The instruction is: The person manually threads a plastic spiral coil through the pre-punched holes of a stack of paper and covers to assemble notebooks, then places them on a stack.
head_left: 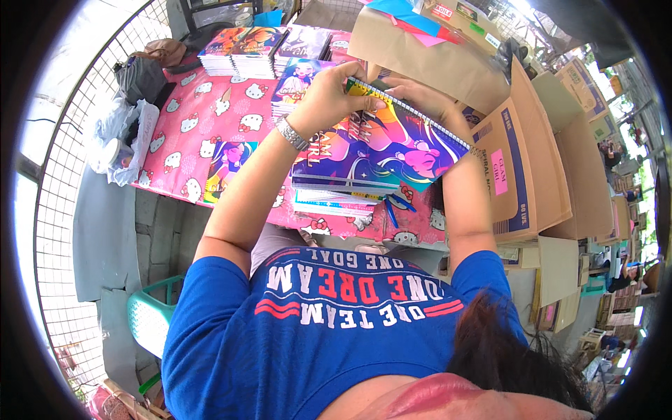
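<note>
Purple-covered, the spiral notebook [423, 147] is tilting over a stack of notebooks [325, 171], the left hand [339, 98] pinching its corner, apparently to steady the cover, while the right hand [423, 96] is bending behind the wire binding, its grip hidden. Outward, the pink-clothed bench [234, 133] is giving room leftward; cardboard cartons [521, 161] are crowding the right, and the bench's front edge is running near the stack.

Right hand [425, 99] — partly behind spiral notebook [418, 143]

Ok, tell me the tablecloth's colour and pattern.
The tablecloth is pink, printed with white cartoon cat faces; best seen in the head view.
</note>
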Available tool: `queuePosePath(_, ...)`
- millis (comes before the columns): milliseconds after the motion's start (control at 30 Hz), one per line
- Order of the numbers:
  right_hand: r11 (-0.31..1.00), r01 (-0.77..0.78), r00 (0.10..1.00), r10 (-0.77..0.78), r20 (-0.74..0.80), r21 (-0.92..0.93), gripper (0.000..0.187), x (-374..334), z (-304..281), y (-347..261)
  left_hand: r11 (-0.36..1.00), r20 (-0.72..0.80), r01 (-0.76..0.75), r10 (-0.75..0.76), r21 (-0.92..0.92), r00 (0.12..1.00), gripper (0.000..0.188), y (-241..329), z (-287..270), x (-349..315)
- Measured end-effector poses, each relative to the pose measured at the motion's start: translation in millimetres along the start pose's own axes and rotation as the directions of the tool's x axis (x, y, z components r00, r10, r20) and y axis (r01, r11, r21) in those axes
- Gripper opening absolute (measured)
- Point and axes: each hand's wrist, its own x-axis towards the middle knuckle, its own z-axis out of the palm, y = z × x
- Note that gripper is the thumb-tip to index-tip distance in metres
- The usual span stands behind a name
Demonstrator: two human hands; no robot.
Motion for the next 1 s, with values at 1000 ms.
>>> queuePosePath(1000, 0.525, 0.136, 0.458, -0.785, -0.416, -0.840, 0.055, -67.6, 135.8, 14.3, 1.000, -0.284, 0.013, -0.015, -0.011, 0.959, 0.011, -7.2, 20.2, -25.5)
